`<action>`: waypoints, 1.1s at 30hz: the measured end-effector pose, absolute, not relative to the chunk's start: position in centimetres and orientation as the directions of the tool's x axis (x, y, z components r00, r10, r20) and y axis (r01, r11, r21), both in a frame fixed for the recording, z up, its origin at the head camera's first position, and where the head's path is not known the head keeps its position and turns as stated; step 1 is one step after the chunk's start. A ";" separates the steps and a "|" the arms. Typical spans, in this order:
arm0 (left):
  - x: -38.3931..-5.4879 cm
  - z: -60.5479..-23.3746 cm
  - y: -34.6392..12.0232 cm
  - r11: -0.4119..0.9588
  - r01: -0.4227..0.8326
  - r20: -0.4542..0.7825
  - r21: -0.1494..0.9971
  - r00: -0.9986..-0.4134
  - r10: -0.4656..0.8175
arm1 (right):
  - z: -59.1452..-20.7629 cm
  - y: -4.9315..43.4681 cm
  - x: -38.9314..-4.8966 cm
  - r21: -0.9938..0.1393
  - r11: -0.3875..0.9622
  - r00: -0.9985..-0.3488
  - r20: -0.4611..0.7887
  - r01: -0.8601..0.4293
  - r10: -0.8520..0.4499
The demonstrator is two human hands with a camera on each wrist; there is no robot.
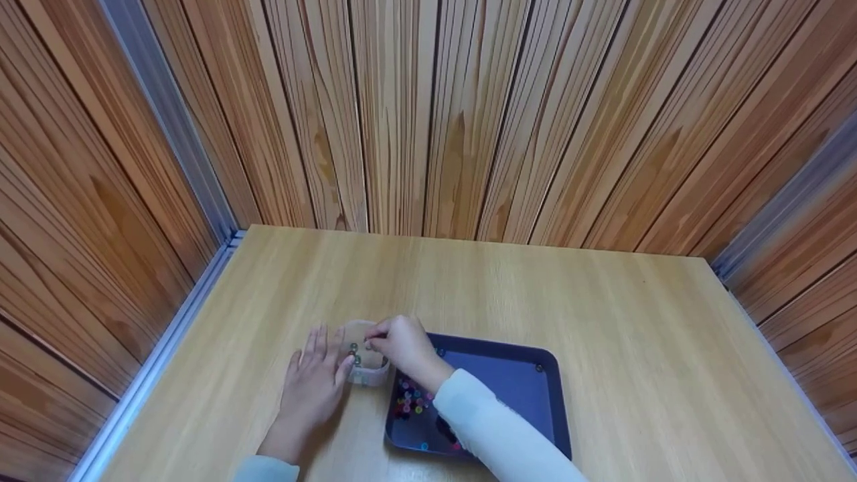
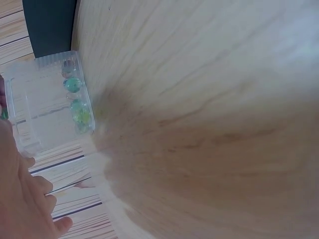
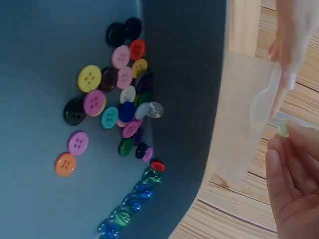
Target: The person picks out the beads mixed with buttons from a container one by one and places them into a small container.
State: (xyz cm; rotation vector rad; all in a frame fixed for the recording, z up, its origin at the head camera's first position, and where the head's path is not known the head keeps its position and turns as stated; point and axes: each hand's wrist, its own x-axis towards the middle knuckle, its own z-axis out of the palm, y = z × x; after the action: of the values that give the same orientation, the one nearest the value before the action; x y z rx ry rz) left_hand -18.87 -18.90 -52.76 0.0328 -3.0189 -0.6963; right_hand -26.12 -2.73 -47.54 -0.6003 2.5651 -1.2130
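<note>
My left hand (image 1: 313,383) lies with its fingers extended along the left side of a clear plastic container (image 1: 367,380), thumb at its near edge. Several glass marbles (image 2: 73,84) with green and blue swirls sit inside the container in the left wrist view. Over the container's right side, my right hand (image 1: 408,349) pinches a pale green marble (image 3: 283,128) between thumb and fingertips. Just right of the container is a dark blue tray (image 1: 561,395), partly covered by my right forearm. Several colourful buttons (image 3: 94,102) and a row of marbles (image 3: 133,203) lie in it.
A single marble (image 1: 539,367) lies in the tray's far right corner. The wooden table (image 1: 643,361) extends around the tray and container. Wood-patterned walls (image 1: 462,120) stand behind and on both sides, with metal rails (image 1: 161,395) along the table's left edge.
</note>
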 end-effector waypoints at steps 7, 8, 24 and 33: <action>-18.8 -52.8 -18.8 0.902 -0.007 0.049 0.432 -0.998 -0.032 | -47.7 -2.5 -26.3 -0.740 0.577 -0.861 0.008 -0.347 -0.508; -18.8 -52.8 -18.8 0.904 -0.005 0.054 0.428 -0.998 -0.031 | -47.8 -2.5 -26.3 -0.728 0.578 -0.856 0.023 -0.369 -0.517; -18.8 -52.9 -18.8 0.908 -0.013 0.050 0.418 -0.998 -0.037 | -47.9 -0.8 -26.5 -0.825 0.490 -0.922 0.090 -0.281 -0.378; -18.8 -52.8 -19.0 0.906 -0.018 0.038 0.423 -0.999 -0.038 | -48.8 3.3 -27.0 -0.922 0.355 -0.986 0.123 -0.156 -0.113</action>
State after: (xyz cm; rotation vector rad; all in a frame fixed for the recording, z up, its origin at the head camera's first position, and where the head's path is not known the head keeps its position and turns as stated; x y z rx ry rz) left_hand -18.76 -18.96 -52.76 0.0443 -3.0228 -0.6708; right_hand -27.02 3.34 -48.81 -0.2602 2.6172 -1.7866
